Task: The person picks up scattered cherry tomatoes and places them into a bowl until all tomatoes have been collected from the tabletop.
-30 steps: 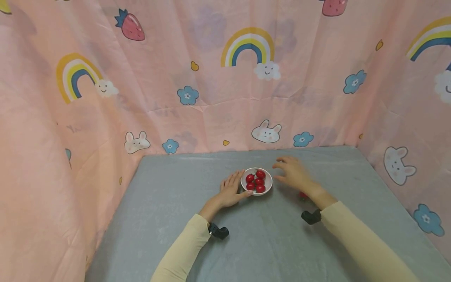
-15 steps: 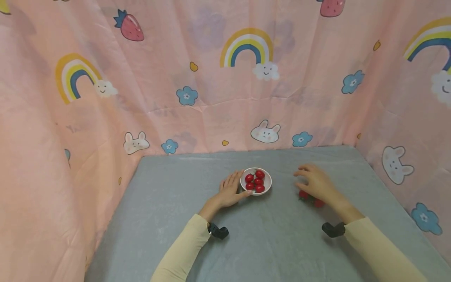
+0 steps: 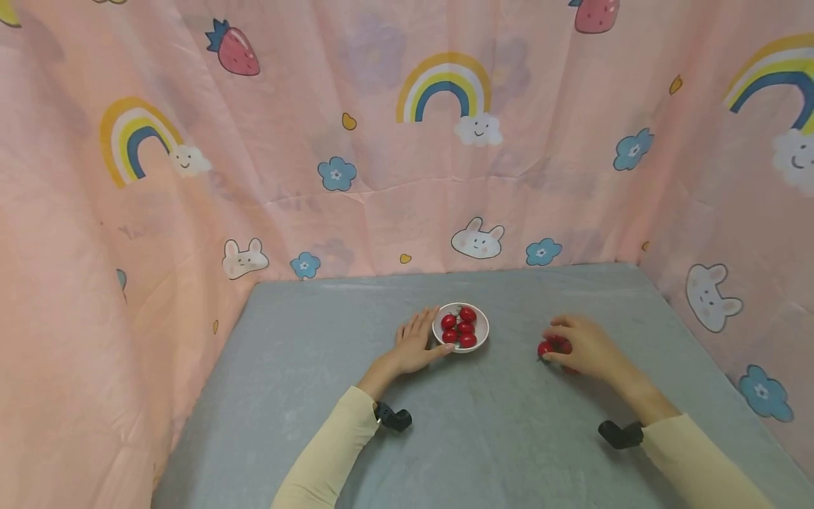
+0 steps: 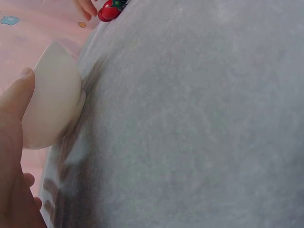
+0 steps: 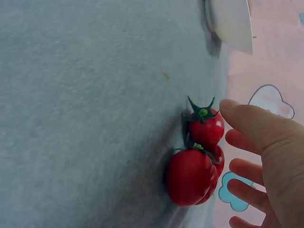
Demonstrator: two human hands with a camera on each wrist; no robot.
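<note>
A small white bowl [image 3: 483, 322] holds several cherry tomatoes [image 3: 461, 328] at the middle of the grey table. My left hand [image 3: 416, 346] lies flat beside it, thumb against the bowl's wall [image 4: 52, 99]. To the right, a few loose cherry tomatoes [image 3: 545, 348] with green stems lie on the cloth. My right hand [image 3: 588, 350] curls over them. In the right wrist view the thumb and a finger close on the upper tomato [image 5: 206, 126], while a larger tomato [image 5: 190, 175] lies just below it. The bowl's edge [image 5: 232, 21] shows at the top.
A grey cloth [image 3: 496, 424] covers the table. Pink curtain [image 3: 381, 177] printed with rainbows, bunnies and flowers walls it at the back and both sides. Black wrist cameras [image 3: 394, 417] sit on both cream sleeves.
My right hand moved from beside the bowl rightward and back toward me, then came down onto the loose tomatoes. The left hand and bowl stayed put.
</note>
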